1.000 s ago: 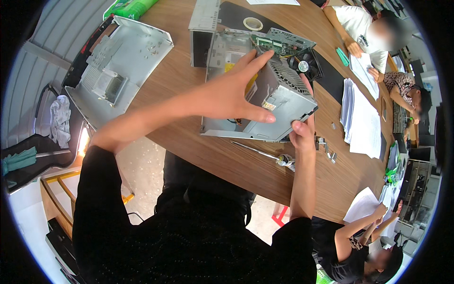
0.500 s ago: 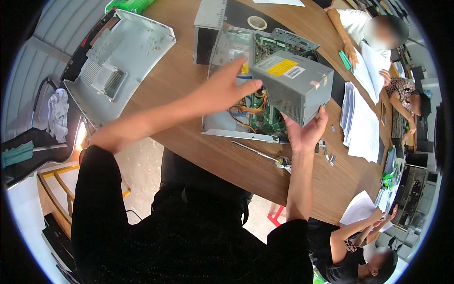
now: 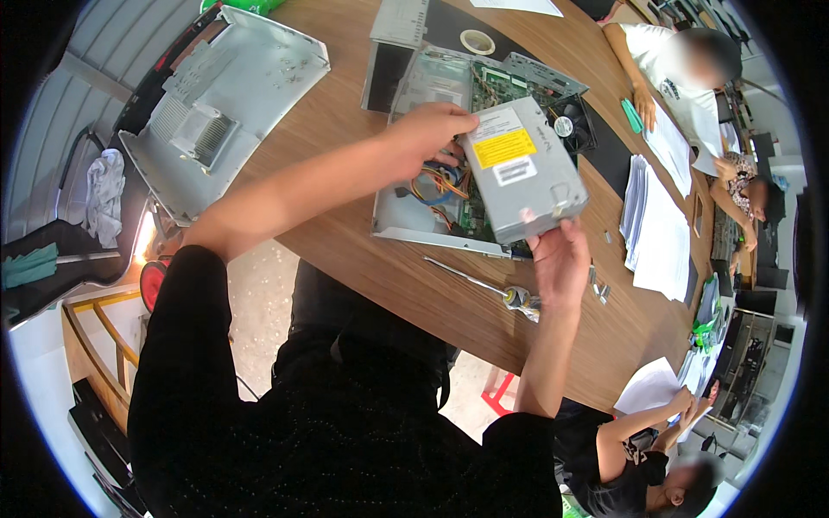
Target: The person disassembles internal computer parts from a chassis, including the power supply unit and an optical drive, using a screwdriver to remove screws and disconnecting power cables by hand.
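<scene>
A grey metal power supply (image 3: 531, 177) with a yellow and white label is held tilted above the opened computer case (image 3: 406, 220). My left hand (image 3: 429, 138) pinches its far left corner, thumb and fingers closed on the edge. At its near right end, my right hand (image 3: 560, 259) grips the lower edge; part of those fingers is hidden under the box. Bundled coloured cables (image 3: 439, 186) lie in the case to the left of the power supply. Behind it a green circuit board (image 3: 496, 85) and a black fan (image 3: 572, 128) show.
A screwdriver (image 3: 475, 281) lies in front of the case, with small metal parts (image 3: 600, 285) nearby. The removed cover (image 3: 268, 82) rests on the left. A tape roll (image 3: 477, 41) sits behind. Paper stacks (image 3: 661, 229) and other people (image 3: 682, 78) are along the right.
My left hand has gone from reaching with spread fingers to gripping the power supply's corner. The power supply has turned, its labelled face now more toward me, uncovering the fan.
</scene>
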### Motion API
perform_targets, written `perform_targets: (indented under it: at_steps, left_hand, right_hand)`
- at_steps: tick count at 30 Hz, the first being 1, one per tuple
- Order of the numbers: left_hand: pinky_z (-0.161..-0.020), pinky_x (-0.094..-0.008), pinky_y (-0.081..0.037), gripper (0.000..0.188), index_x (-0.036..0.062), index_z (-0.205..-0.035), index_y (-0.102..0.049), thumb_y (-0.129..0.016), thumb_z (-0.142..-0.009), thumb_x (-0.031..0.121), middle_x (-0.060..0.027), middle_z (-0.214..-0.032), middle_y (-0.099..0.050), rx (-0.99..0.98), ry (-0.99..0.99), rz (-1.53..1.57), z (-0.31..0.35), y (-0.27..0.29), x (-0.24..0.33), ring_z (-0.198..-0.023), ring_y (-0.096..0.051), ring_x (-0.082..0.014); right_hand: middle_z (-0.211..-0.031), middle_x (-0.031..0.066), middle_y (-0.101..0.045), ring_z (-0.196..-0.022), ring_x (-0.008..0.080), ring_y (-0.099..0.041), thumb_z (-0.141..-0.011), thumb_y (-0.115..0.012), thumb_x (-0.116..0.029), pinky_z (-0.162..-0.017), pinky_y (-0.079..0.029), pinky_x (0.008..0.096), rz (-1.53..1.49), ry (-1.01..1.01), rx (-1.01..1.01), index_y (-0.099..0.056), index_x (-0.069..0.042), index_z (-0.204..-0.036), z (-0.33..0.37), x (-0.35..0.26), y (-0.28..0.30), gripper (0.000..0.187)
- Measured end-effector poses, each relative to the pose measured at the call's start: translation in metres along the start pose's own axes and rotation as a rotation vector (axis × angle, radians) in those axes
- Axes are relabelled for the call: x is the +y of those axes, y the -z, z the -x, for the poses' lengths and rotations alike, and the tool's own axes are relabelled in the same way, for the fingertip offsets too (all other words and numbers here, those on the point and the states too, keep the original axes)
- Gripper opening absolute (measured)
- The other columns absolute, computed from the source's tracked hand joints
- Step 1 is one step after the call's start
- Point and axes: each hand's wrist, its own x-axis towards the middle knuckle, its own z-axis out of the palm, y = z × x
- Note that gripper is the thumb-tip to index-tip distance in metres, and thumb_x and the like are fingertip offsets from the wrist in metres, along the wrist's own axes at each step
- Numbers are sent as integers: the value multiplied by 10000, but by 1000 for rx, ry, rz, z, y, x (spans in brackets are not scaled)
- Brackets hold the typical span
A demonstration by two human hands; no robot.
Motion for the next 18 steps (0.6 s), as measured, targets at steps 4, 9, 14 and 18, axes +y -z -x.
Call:
perform_targets:
  at_steps: [4,9,14,18]
  left_hand:
    - [-971,-399,-493,383,18,-1253,-591,-606,-1007,310,-73,-1146,-631,21,-77,18,8,-14,1,-1112,-588,-188]
    - [-1007,-387,-469,372,-8,-1247,-622,-618,-999,270,-75,-1153,-655,45,-109,22,15,-18,-7,-1152,-585,-188]
    - [-1010,-332,-454,426,-45,-1330,-602,-632,-978,193,-105,-1246,-655,0,-158,-155,28,-23,-13,-1163,-590,-176]
    - [-1026,-291,-438,439,-59,-1355,-577,-641,-957,115,-118,-1281,-642,-92,-254,-252,31,-28,-10,-1190,-583,-167]
  right_hand:
    - [-1436,145,-494,-1292,245,-529,-923,-527,-131,-1069,-470,413,18,85,93,-325,-9,-1503,12,2,-4,625]
    - [-1373,162,-564,-1233,238,-576,-949,-443,-64,-1045,-472,416,188,222,343,-369,2,-1509,-1,-13,-15,569]
    - [-1075,221,-720,-997,318,-702,-980,-529,-101,-885,-525,398,1416,389,499,-669,33,-1210,0,-39,-10,300]
    - [-1099,218,-713,-979,324,-706,-969,-625,-157,-843,-537,397,1480,557,491,-693,21,-1134,-6,-54,14,253]
